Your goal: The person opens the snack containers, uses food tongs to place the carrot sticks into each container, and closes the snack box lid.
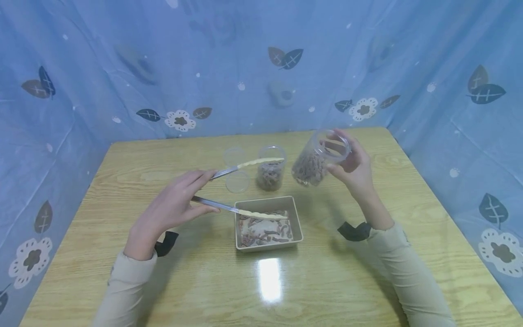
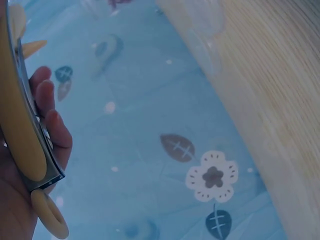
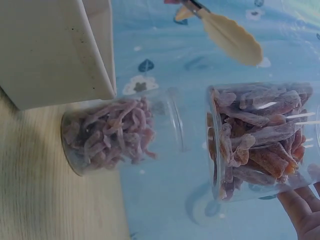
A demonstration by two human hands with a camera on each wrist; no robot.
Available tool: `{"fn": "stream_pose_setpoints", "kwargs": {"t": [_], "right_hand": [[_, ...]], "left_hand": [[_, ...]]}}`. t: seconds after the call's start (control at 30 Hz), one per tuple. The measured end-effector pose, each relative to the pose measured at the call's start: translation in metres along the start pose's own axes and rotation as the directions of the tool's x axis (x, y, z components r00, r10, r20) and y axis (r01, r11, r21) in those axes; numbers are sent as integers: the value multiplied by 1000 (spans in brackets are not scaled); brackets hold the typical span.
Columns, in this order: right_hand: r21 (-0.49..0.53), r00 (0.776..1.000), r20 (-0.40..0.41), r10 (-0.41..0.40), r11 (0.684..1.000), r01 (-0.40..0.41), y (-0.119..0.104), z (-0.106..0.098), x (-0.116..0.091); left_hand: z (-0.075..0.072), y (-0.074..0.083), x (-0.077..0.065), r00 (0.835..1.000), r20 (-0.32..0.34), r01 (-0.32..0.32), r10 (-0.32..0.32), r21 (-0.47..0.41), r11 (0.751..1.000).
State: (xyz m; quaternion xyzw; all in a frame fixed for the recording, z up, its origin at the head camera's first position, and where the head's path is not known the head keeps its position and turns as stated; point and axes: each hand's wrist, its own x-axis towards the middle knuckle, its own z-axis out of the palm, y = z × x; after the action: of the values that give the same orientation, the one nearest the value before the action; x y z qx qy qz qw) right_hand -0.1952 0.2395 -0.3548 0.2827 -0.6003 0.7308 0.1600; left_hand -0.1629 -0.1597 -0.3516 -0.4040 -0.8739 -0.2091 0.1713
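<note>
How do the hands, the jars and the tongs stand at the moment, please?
Left hand gripping yellow-tipped tongs, spread apart. Right hand holding clear jar of dried strips, lifted and tilted. Second jar standing behind tray, possible obstacle.

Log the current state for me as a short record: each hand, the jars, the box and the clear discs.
left hand: holds tongs, their tips spread apart
right hand: grips the held jar
held jar: raised off the table, tilted, brownish strips inside
standing jar: upright on the table, partly filled with similar strips
box: on the table, nearer the person than the standing jar; strips scattered inside
clear discs: two, apparently lids, left of the standing jar
</note>
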Motion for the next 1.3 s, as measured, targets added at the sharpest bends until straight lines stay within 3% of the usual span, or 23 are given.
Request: {"fn": "stream_pose_setpoints", "kwargs": {"t": [0.17,0.33,0.5,0.63,0.77,0.9,1.0,1.3], "right_hand": [[-18,1000,10,-9,1000,9,1,-1,0],[-38,999,30,-21,999,22,2,-2,0],[-58,998,51,-26,998,29,3,-3,0],[-68,998,50,-28,997,31,3,-3,0],[-75,999,45,-25,997,29,2,-4,0],[-82,999,47,-23,996,27,1,-4,-1],[-88,999,45,-23,996,27,1,-3,-1],[-85,999,48,-21,996,25,-1,-2,0]], "left_hand": [[-1,-6,8,993,87,-78,74,40,996],[-4,-8,17,973,179,-163,143,98,982],[-9,-4,32,944,239,-275,226,197,941],[-15,5,48,912,282,-376,297,287,881],[-21,18,64,872,340,-470,353,380,797],[-25,33,80,838,404,-530,368,437,727],[-25,41,90,812,442,-568,380,451,688],[-20,49,115,716,584,-682,382,471,559]]}}
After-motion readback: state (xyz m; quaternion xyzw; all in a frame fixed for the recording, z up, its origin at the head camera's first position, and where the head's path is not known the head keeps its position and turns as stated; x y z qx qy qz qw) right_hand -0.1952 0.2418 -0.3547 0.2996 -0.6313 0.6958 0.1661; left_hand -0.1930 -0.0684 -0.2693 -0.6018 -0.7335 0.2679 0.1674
